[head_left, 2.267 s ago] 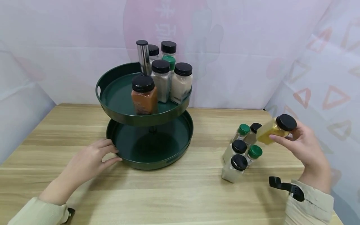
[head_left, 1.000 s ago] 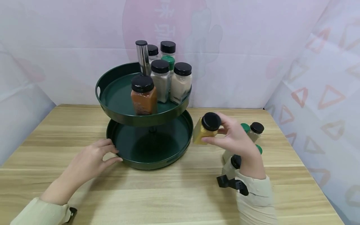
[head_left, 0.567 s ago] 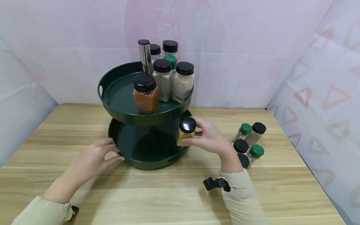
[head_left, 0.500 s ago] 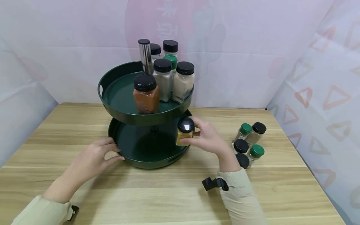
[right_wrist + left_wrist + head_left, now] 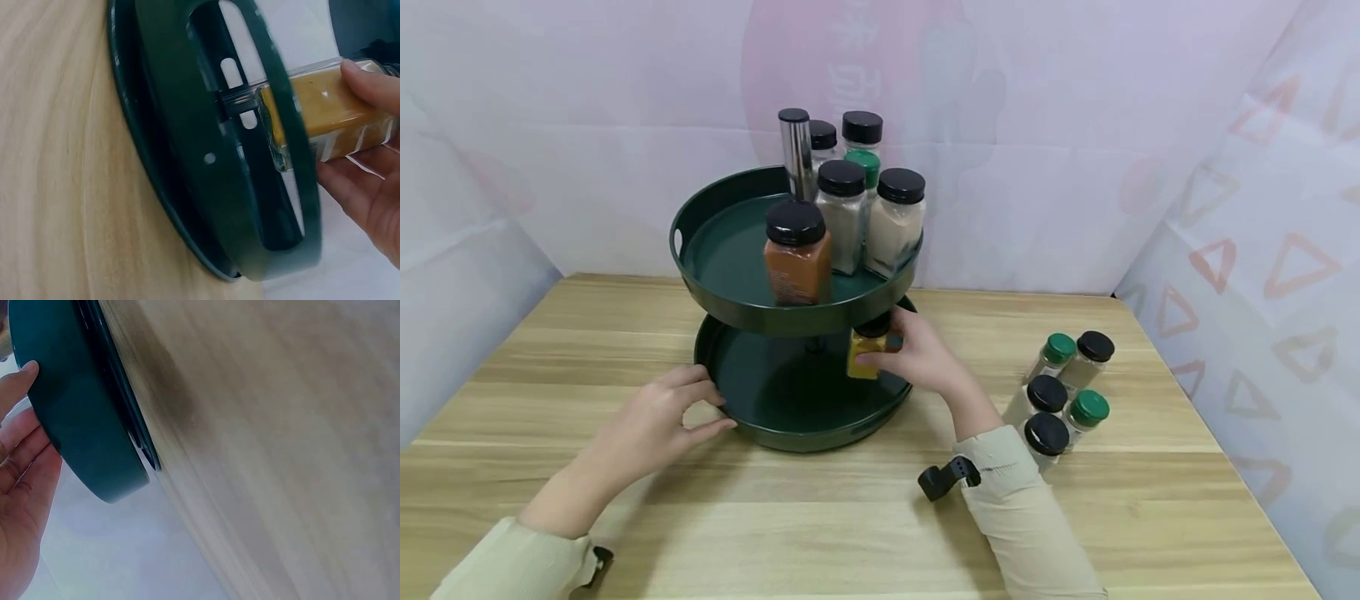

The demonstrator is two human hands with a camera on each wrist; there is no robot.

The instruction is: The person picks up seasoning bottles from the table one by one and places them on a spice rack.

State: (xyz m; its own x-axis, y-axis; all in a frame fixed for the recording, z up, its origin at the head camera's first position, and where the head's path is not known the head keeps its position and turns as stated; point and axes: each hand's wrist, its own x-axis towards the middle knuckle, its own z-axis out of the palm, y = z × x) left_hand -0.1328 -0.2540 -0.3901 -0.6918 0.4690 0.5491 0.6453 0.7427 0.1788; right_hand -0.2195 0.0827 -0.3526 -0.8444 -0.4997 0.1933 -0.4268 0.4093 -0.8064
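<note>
A dark green two-tier round rack stands on the table. My left hand (image 5: 658,421) holds the left rim of its lower tray (image 5: 808,440), thumb on the outer wall (image 5: 75,412) and fingertips over the edge. My right hand (image 5: 925,354) grips a square spice jar (image 5: 864,358) of yellow powder between thumb and fingers. In the head view the jar is upright over the right side of the lower tray, its black lid partly behind the upper tray (image 5: 760,315). The right wrist view shows the jar's base (image 5: 275,128) at the lower tray's rim, above its cut-out handle.
On the upper tray stand an orange spice jar (image 5: 797,267), a pale jar (image 5: 895,229) and several others, beside a metal post (image 5: 796,154). To the right on the table is a cluster of jars with black lids (image 5: 1047,433) and green lids (image 5: 1088,408).
My right hand has carried the yellow spice jar left from beside the cluster to over the lower tray, turning it from tilted to upright. My left hand has stayed at the rim.
</note>
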